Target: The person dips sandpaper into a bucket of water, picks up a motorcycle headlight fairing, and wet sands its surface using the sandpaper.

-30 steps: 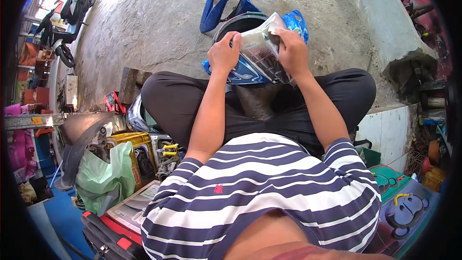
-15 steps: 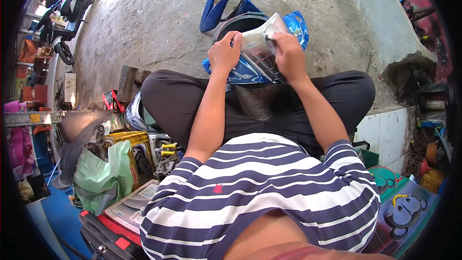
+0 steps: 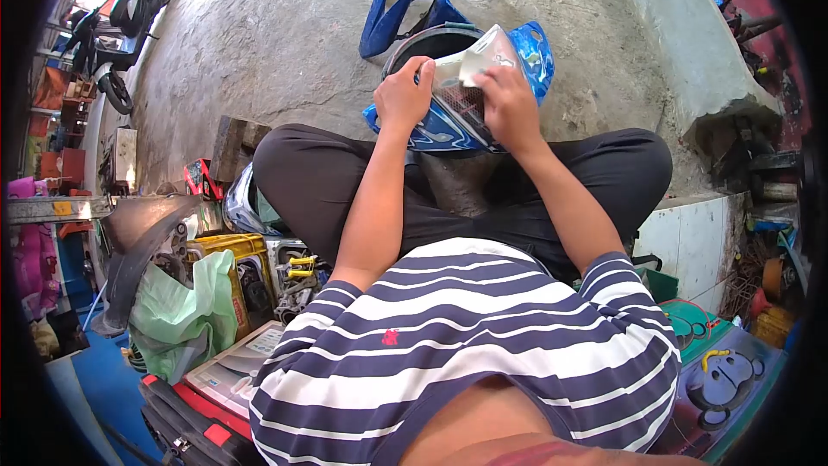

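Head view. I see left hand [image 3: 404,95] clasping left edge of blue scooter body panel [image 3: 448,125], propped over knees above concrete floor [image 3: 259,43]. Right hand [image 3: 509,108] pinching pale sheet [image 3: 470,65], probably abrasive paper, flat on panel's silver face. Step in hand, as I judge: rubbing down panel surface. Next move calls for steady left-hand brace, even pressure along curved face. Second blue fairing [image 3: 414,0] lies just beyond; green bag [image 3: 181,311] near left knee.
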Tool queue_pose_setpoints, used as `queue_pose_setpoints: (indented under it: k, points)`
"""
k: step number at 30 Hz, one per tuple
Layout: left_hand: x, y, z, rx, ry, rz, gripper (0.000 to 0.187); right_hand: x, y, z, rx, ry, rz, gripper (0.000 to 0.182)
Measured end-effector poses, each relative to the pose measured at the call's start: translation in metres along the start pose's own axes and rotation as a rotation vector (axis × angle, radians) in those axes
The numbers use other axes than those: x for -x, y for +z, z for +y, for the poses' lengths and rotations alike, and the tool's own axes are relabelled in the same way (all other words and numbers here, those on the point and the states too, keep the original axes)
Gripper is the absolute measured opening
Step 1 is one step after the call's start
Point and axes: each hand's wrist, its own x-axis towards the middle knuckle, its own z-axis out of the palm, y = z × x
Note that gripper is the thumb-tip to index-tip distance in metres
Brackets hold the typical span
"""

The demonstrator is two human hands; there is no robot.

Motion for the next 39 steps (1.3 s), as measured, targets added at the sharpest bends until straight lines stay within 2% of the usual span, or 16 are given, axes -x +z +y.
queue_pose_setpoints:
  k: [4,8,13,21,25,28,29,32,33,36,39]
  points:
    - [0.000,0.001,-0.003,-0.004,0.005,0.003,0.040,-0.010,-0.002,-0.002,0.023,-0.036,0.035,0.029]
    - [0.001,0.001,-0.002,0.001,0.009,-0.003,0.040,-0.010,-0.002,0.022,0.010,0.230,0.012,0.028]
    - [0.000,0.001,-0.002,-0.003,0.004,0.012,0.040,-0.003,-0.001,-0.009,0.066,-0.067,-0.004,0.032]
    - [0.000,0.003,-0.003,0.004,0.029,0.014,0.040,-0.007,-0.002,0.023,0.019,0.219,0.039,0.031]
    - [0.000,0.001,-0.002,-0.007,0.008,0.012,0.040,-0.006,-0.005,-0.017,0.046,-0.120,-0.029,0.031]
    - [0.001,0.001,-0.003,0.005,0.021,0.015,0.039,-0.016,-0.009,-0.006,-0.003,-0.023,-0.004,0.030]
    - [0.002,0.002,-0.003,0.000,0.019,0.009,0.040,-0.019,-0.017,-0.002,-0.055,0.091,0.013,0.029]
    - [0.000,0.001,-0.001,-0.009,0.014,-0.002,0.040,-0.013,-0.011,0.020,0.017,0.186,0.006,0.028]
    - [0.000,0.001,-0.001,-0.014,0.010,-0.005,0.040,-0.013,-0.013,0.010,-0.053,0.081,-0.008,0.029]
    - [0.001,0.001,-0.001,-0.002,0.002,0.005,0.040,-0.005,-0.006,-0.020,-0.009,-0.190,-0.060,0.029]
    - [0.001,-0.001,-0.002,0.003,0.003,0.007,0.040,-0.008,-0.001,-0.004,-0.024,-0.053,-0.036,0.030]
